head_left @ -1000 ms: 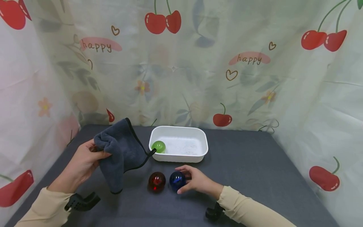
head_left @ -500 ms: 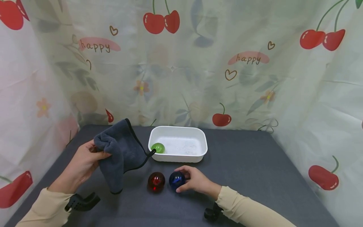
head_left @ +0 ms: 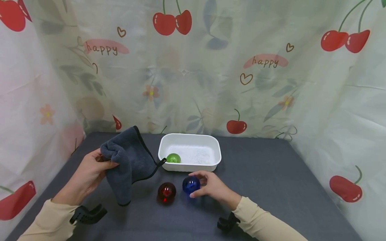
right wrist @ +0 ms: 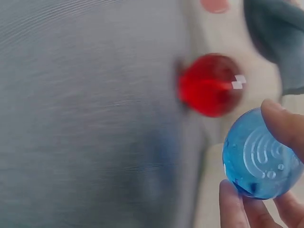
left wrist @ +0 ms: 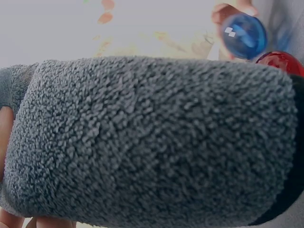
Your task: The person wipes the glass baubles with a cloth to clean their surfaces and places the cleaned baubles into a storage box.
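Observation:
Between thumb and fingers my right hand (head_left: 214,188) grips a clear blue ball (head_left: 190,184). In the right wrist view the blue ball (right wrist: 256,156) is off the tabletop, with the thumb on one side and several fingers on the other. Just left of it a clear red ball (head_left: 167,193) rests on the table. My left hand (head_left: 85,175) pinches a grey-blue towel (head_left: 140,160) with black edging and a loop; it hangs down in folds. The towel (left wrist: 152,142) fills most of the left wrist view. A green ball (head_left: 174,158) lies in the white tray (head_left: 200,167), at its front left.
The white tray stands behind the balls on the dark grey tabletop (head_left: 256,174). The towel's loop overlaps its front left corner in the head view. Cherry-printed curtains (head_left: 187,83) enclose the back and both sides.
My right hand has raised the blue ball slightly off the table and away from the red one. Inside the tray the green ball has rolled a little to the right. The left hand stays put.

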Available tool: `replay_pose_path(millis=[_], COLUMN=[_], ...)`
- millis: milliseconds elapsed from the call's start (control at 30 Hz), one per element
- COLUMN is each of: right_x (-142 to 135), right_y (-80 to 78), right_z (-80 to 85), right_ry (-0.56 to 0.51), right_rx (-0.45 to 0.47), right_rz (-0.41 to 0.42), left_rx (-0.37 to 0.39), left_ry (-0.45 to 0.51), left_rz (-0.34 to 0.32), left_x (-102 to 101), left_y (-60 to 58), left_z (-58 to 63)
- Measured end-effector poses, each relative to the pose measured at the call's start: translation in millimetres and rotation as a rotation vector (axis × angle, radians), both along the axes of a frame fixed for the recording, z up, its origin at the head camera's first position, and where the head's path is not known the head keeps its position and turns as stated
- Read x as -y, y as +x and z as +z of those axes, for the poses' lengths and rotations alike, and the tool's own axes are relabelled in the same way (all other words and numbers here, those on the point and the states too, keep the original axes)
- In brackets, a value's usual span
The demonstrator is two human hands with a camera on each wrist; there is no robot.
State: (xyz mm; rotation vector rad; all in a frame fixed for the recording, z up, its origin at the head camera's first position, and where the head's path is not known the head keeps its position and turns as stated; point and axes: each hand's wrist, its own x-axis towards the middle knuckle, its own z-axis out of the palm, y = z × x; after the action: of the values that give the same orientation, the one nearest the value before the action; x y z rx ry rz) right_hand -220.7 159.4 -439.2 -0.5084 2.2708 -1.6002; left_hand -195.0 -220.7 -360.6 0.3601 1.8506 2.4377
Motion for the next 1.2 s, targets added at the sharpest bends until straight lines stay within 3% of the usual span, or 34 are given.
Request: replay_pose_path(millis=[367,600,933,1200], right_x=[-6.2,-8.4,-1.7,3.9], right_y=[7.0,12.4,16.5,18.5], right_z=[61.8,89.0,108.0,112.7], right_ry=[-0.139,-0.187,-0.245,-0.235], right_rx=[0.003,-0.037,-0.063,-0.05], right_rz=[-0.028,-0.044,-0.033,-0.027], left_rx=[0.012,0.008,0.017,0.018], left_ry=[-0.033,-0.069,-0.104,-0.124], left_rz=[-0.009,-0.035,-0.132,-0.202], left_x=[-8.0,-25.6,-71.8,-103.5], left_y=[-0.8,-4.0,-13.0,-18.4], left_z=[3.1,9.0,25.8,23.9])
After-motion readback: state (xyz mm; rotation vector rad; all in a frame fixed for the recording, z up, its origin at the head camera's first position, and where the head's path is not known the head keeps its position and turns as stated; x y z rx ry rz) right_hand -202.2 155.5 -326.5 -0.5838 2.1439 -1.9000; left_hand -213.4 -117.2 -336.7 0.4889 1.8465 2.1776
